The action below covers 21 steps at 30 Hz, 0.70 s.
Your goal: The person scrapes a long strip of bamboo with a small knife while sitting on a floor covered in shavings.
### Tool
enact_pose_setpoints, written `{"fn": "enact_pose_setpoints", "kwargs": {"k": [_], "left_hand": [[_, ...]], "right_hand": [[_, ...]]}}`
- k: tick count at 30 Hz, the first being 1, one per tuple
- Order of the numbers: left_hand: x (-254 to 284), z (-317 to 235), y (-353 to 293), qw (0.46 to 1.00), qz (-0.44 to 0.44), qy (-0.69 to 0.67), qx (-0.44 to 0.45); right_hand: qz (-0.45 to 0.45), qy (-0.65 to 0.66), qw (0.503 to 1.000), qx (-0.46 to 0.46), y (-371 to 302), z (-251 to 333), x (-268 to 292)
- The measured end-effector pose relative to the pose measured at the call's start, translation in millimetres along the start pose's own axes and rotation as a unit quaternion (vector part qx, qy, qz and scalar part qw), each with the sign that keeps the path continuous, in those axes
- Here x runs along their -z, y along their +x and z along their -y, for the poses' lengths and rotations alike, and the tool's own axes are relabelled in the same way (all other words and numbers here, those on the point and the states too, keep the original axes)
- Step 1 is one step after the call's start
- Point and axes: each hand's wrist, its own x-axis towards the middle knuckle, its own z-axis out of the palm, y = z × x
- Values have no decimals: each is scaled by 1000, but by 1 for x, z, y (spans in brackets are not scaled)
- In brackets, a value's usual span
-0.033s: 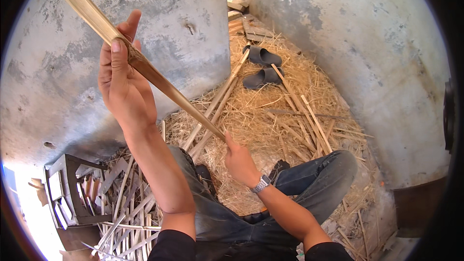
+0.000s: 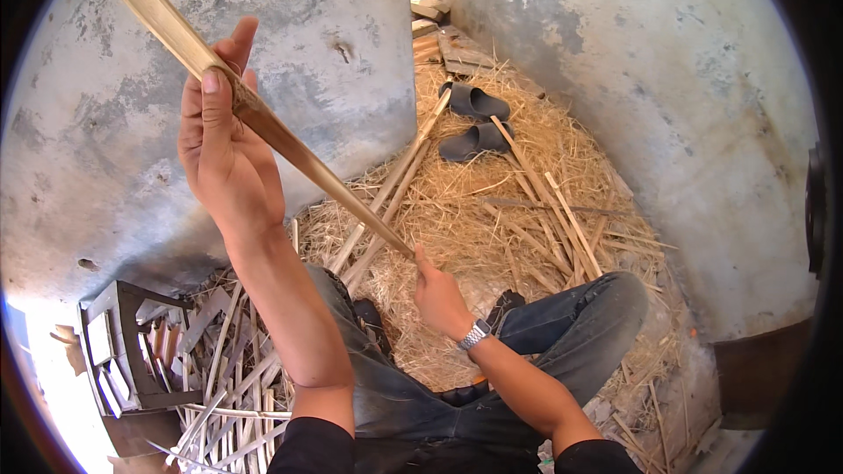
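Observation:
A long split bamboo strip [image 2: 303, 158] slants from the upper left down to the middle, with a darker node partway along it. My left hand [image 2: 230, 145], raised at the left, pinches it near that node, thumb on top and one finger pointing up. At the strip's lower end my right hand [image 2: 442, 303] is closed, its thumb or forefinger along the tip. Its other fingers are turned away and hidden, so I cannot make out whether it grips anything else there. A metal-banded watch [image 2: 475, 333] is on my right wrist.
Straw-like shavings [image 2: 474, 211] cover the floor ahead, with loose bamboo strips [image 2: 553, 202] and two dark slippers [image 2: 474, 104]. More strips [image 2: 237, 386] are heaped at my left by a dark wooden frame [image 2: 132, 347]. Grey walls [image 2: 334, 0] stand close on both sides.
My right hand and the strip's lower end have shifted very slightly to the right. My left hand's hold looks the same.

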Motion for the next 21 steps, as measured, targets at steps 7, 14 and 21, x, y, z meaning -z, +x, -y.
{"fn": "enact_pose_setpoints", "kwargs": {"k": [7,14,21], "left_hand": [[-22,4,-5,992,-18,106,-72],[-45,-9,-17,960,-109,226,-120],[-46,-13,-19,949,-150,239,-143]], "right_hand": [[-61,144,983,93,24,122,60],[-156,106,959,211,28,170,61],[-63,35,997,38,-7,9,-18]]}}
